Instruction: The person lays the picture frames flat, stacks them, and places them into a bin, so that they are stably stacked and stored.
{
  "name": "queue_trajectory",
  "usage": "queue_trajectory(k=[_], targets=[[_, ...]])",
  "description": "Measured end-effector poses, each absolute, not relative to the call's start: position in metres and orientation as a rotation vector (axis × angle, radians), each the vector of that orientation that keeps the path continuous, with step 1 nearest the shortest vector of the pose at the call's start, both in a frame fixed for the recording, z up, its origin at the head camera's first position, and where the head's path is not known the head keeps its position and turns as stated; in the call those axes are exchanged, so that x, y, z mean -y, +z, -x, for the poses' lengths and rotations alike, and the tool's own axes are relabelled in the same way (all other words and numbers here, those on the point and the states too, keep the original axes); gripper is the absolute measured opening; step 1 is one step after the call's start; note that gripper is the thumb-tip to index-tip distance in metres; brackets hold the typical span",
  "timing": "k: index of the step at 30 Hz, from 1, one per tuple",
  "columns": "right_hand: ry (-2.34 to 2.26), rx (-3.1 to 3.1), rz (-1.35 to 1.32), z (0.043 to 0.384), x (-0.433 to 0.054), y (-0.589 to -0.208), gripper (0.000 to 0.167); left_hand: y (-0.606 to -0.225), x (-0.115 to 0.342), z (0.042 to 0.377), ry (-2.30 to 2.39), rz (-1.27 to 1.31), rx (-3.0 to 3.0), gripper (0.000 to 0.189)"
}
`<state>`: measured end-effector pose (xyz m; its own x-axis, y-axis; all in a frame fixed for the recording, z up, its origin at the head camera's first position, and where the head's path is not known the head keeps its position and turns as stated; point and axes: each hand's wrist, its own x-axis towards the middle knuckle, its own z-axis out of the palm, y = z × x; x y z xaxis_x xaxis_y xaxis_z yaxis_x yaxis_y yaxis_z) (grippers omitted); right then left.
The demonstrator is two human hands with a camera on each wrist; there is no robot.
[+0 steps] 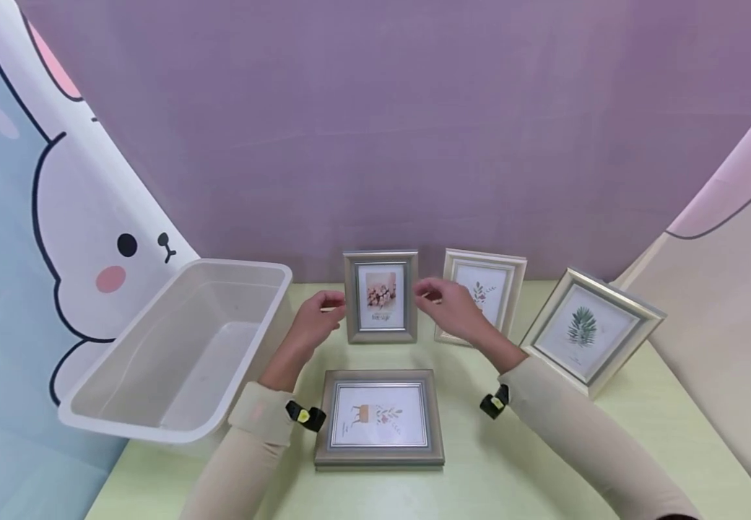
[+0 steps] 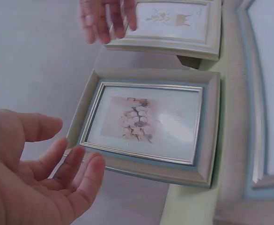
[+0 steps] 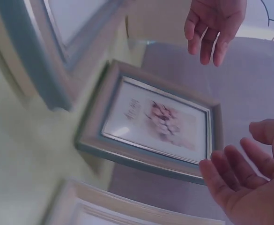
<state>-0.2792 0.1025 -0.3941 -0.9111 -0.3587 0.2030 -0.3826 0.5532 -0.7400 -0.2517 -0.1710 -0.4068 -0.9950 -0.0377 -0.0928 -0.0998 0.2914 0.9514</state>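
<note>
A grey-gold picture frame [image 1: 380,334] with a flower photo stands upright at the back middle of the table. My left hand [image 1: 313,323] is at its left edge, fingers loosely bent. By the opposite edge is my right hand [image 1: 451,309], overlapping part of a pale frame [image 1: 512,285] behind it in the head view. The left wrist view has the left hand [image 2: 43,173] with thumb and fingers parted beside the flower frame [image 2: 207,126]. Likewise the right hand [image 3: 254,183] has parted fingers near the frame's edge [image 3: 151,164]. Between the forearms lies a larger frame [image 1: 378,456] with a deer print.
To the left sits a translucent white plastic bin [image 1: 177,435]. At the right a champagne frame [image 1: 616,354] with a green leaf print stands tilted on the light green table [image 1: 512,477]. A purple backdrop [image 1: 382,130] rises behind the frames.
</note>
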Motion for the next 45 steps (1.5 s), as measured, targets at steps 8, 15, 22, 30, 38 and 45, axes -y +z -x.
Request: queue_trajectory(k=[8, 15, 22, 30, 38, 45], targets=[[1.201, 2.643, -0.786, 0.311, -0.083, -0.365, 0.029, -0.402, 0.161, 0.285, 1.951, 0.249, -2.508, 0.039], [0.914, 2.645, -0.795, 0.336, -0.066, -0.354, 0.027, -0.414, 0.159, 0.308, 1.979, 0.370, -2.516, 0.043], [0.663, 2.720, -0.798, 0.359, -0.052, -0.357, 0.031, -0.446, 0.155, 0.319, 2.032, 0.435, -2.538, 0.037], [0.622, 2.845, -0.760, 0.361, -0.044, -0.370, 0.034, -0.469, 0.152, 0.318, 2.064, 0.457, -2.502, 0.033], [0.653, 2.825, -0.730, 0.362, -0.041, -0.371, 0.031, -0.470, 0.151, 0.319, 2.008, 0.482, -2.556, 0.031], [0.682, 2.790, -0.676, 0.362, -0.041, -0.376, 0.029, -0.472, 0.151, 0.316, 1.942, 0.464, -2.598, 0.025]])
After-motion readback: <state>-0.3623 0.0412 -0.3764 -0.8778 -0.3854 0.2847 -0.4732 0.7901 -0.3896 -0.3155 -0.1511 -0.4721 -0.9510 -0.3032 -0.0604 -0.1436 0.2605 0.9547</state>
